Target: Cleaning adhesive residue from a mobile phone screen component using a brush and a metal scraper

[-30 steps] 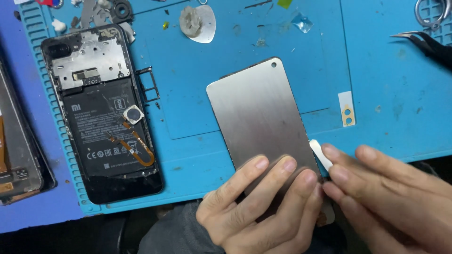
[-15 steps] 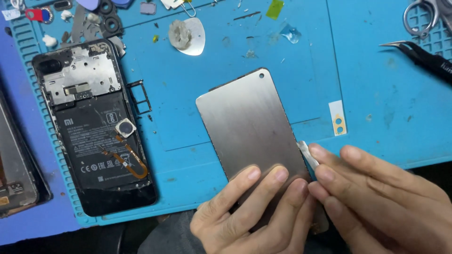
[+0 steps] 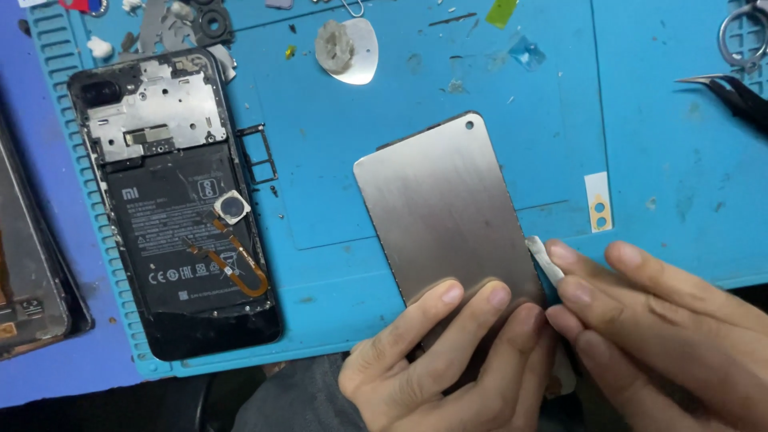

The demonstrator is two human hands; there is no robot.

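Note:
A silver metal plate (image 3: 444,208) with a hole in its top corner lies tilted on the blue work mat (image 3: 336,168). My left hand (image 3: 436,356) presses its fingers flat on the plate's lower end. My right hand (image 3: 656,328) pinches a small white plastic tool (image 3: 544,258) against the plate's right edge. An opened phone (image 3: 180,208) with its back off lies at the left, showing its black battery, an orange flex cable and a round sensor.
Black tweezers (image 3: 732,92) and a metal ring lie at the far right. A grey pick with a lump on it (image 3: 346,50) sits at the top. A small white sticker strip (image 3: 598,202) lies right of the plate. Another phone part (image 3: 28,264) lies at the left edge.
The view has shifted slightly, with the plate and hands staying together. My right hand holds the white tool at the plate's right edge throughout; my left hand keeps pressing.

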